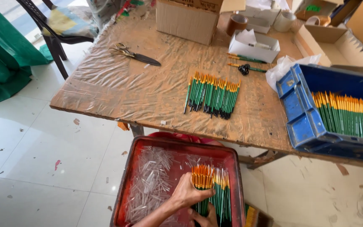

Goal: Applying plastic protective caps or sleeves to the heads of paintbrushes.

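Brushes (202, 185): thin green-handled paint brushes with orange-gold ferrules, gathered as a bundle in a red tray (124, 185) low in the view, below the near edge of the wooden table (106, 92). Left hand (186, 192) wrapped around the bundle's middle, fingers curled shut over the handles, tips pointing up and away. Right hand (204, 217) mostly cut off at the bottom edge, pressed against the lower handle ends; hard to tell whether closed on them or only steadying. More brushes (222, 191) lying loose just beside the held bundle, and a scatter of clear plastic sleeves (152, 180) over the tray's left half.

Probably very light singly, a little weightier as a bunch. Stiff, smooth, lacquered handles, so likely slippery against one another and prone to fanning or sliding out of a loose grip. Bristle ends delicate, best left untouched. Best hold judged to be around the handles at mid-length, squeezed evenly, with a second hand squaring the butt ends.

On the table, well apart: another row of brushes (213, 94), scissors (133, 54), a small white box (255, 46), cardboard boxes (188, 19), and a blue crate (303, 113) holding many more brushes.
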